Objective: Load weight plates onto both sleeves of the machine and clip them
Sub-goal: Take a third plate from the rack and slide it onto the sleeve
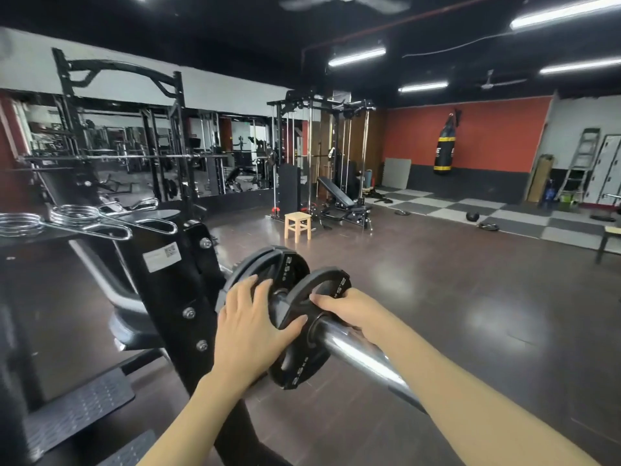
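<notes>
Fingers [258,287] of left hand [250,326] lie spread on plate [302,327]; right hand [346,309] grips its rim. Plate sits mid-sleeve [363,358], apart from seated plates [268,269]. Risk: tilted plate binding, pinching fingers. Clips [90,220] unused on machine.

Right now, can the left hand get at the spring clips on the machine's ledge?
Probably yes, once freed. The left hand is pressing on the near plate on the sleeve. The spring clips lie up-left on the ledge, with nothing visible between.
</notes>
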Tool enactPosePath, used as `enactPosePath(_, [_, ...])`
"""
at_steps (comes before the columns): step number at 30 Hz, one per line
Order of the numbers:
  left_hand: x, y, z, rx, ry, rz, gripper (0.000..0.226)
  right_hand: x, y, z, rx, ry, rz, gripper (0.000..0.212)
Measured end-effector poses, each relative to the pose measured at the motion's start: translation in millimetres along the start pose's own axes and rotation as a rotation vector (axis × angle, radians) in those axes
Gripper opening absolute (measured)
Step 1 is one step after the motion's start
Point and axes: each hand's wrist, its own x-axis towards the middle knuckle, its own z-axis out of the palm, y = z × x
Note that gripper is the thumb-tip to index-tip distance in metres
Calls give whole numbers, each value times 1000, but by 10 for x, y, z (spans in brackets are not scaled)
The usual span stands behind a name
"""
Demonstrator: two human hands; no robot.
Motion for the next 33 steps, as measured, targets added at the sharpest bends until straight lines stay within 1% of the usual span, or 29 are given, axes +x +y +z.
enactPosePath(2, [70, -168, 4, 73, 84, -16, 91, 155, -128, 189, 49, -6, -35, 41])
enactPosePath(3, [111, -245, 19, 93, 100, -20, 93, 233, -185, 280, 70, -12, -58, 43])
enactPosePath(4, [164, -316, 28, 71, 72, -39, 97, 313, -229, 362, 76, -14, -75, 47])
enactPosePath(7, [351, -507, 96, -112, -132, -138, 107, 527, -363, 529, 36, -13, -56, 72])
enactPosePath(8, [395, -553, 117, -168, -181, -150, 108, 587, -395, 569, 4, -5, -53, 78])
enactPosePath(11, [446, -622, 151, -331, -231, -147, 110, 688, -450, 636, -60, 44, -55, 83])
enactPosePath(14, [444, -606, 185, -391, -185, -174, 105, 665, -406, 705, -64, 111, -75, 77])
enactPosePath(17, [452, -544, 212, -343, -98, -183, 98, 604, -409, 778, -30, 168, -51, 73])
enactPosePath(20, [421, -543, 228, -313, -63, -170, 91, 561, -419, 833, 1, 256, -42, 54])
enactPosePath(22, [438, -554, 227, -291, -62, -171, 88, 551, -439, 833, 35, 294, -43, 46])
enactPosePath(26, [470, -549, 193, -286, -63, -174, 81, 515, -458, 845, 50, 306, -58, 42])
enactPosePath(30, [601, -568, 110, -335, -165, -214, 77, 493, -475, 835, 55, 331, -40, 37])
enactPosePath(33, [622, -541, 127, -313, -174, -216, 79, 505, -483, 838, 56, 333, -39, 35])
